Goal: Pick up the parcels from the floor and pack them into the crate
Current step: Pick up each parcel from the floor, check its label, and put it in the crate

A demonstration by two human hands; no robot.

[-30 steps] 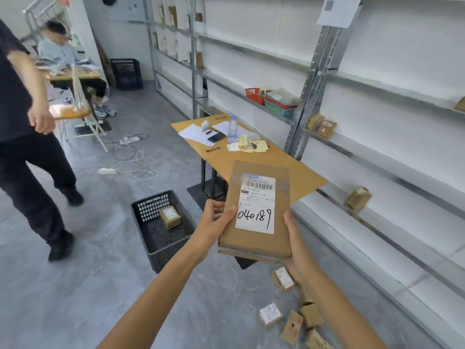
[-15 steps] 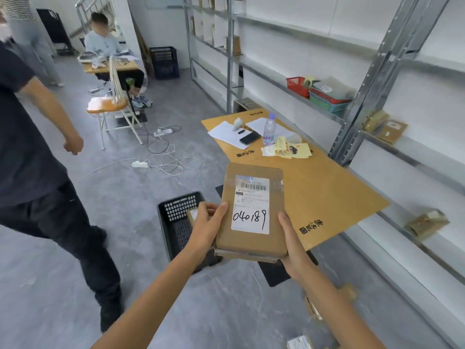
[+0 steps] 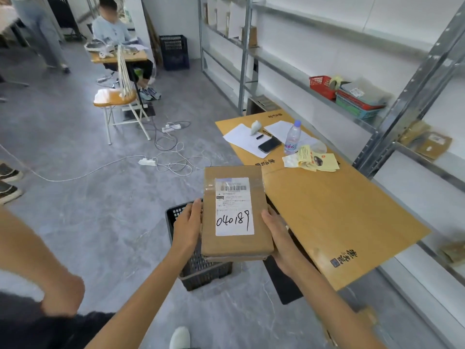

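I hold a flat brown cardboard parcel (image 3: 236, 245) in front of me, label side up, with "040189" handwritten on its white label. My left hand (image 3: 187, 227) grips its left edge, thumb on top. My right hand (image 3: 278, 235) grips its right edge with the fingers underneath. The black plastic crate (image 3: 201, 272) stands on the grey floor right below the parcel, mostly hidden by it and by my left forearm. A blurred brown parcel (image 3: 366, 317) lies on the floor at the lower right.
A wooden table (image 3: 352, 222) with papers, a phone and a water bottle (image 3: 293, 137) stands to my right, metal shelving (image 3: 377, 109) behind it. Another person's arm (image 3: 37, 268) is close at the lower left. Cables and power strips (image 3: 171, 157) lie on the floor beside a stool (image 3: 118, 102).
The view has swung down and closer over the crate, which the parcel now covers. The person in black has come nearer on my left. My grip on the parcel is unchanged.
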